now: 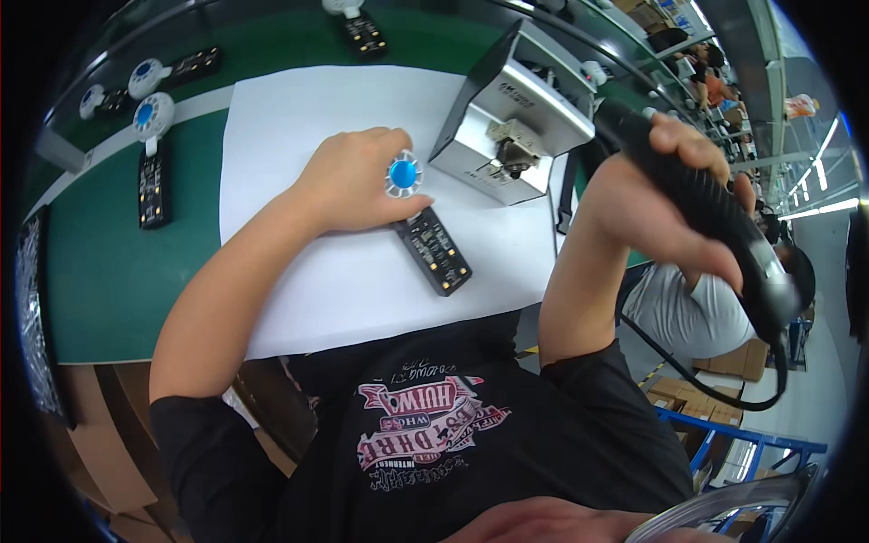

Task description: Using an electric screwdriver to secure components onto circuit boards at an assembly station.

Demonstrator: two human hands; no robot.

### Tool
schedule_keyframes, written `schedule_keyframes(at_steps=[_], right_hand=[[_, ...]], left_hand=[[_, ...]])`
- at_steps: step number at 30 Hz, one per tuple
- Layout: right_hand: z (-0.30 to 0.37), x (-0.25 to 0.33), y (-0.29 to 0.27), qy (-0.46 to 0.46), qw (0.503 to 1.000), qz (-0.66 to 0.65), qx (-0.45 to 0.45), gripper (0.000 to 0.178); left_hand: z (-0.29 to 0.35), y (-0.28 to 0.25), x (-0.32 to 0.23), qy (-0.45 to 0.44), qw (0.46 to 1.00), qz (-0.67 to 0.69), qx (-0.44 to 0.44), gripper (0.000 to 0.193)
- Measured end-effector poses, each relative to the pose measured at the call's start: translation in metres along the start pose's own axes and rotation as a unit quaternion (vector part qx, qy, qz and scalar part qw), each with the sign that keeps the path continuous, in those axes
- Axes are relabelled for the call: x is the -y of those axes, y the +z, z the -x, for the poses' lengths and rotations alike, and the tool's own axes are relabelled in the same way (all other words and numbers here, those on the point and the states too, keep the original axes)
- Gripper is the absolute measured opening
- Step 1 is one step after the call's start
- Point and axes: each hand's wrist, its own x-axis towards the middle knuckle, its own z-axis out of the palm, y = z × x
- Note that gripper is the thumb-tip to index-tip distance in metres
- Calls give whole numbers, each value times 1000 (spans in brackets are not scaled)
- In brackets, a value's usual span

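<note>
Right hand [674, 195] grip hides black screwdriver [724, 226] middle.

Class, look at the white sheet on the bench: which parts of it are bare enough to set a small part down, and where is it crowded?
The white sheet is bare along its far edge and left side, and near its front edge below the black board. It is crowded mid-sheet, where the left hand rests on the blue-capped part, and at the right by the metal box.

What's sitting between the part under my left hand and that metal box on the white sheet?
Nothing: in the head view only bare white sheet separates the black board with its blue-centred disc from the metal box.
</note>
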Motion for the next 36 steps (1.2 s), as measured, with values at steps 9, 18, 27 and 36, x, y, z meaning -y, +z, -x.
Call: schedule_keyframes(at_steps=[9, 18, 27, 36], right_hand=[[25, 18, 12, 60, 998, 4, -27, 83], [64, 17, 14, 314, 944, -93, -34, 91], [91, 30, 53, 324, 930, -171, 25, 96], [97, 25, 58, 342, 925, -160, 41, 98]], left_hand=[[1, 0, 2, -9, 1000, 1, -5, 50], [2, 3, 6, -12, 1000, -2, -3, 51], [2, 7, 7, 1, 999, -4, -43, 51], [1, 6, 6, -13, 1000, -14, -16, 56]])
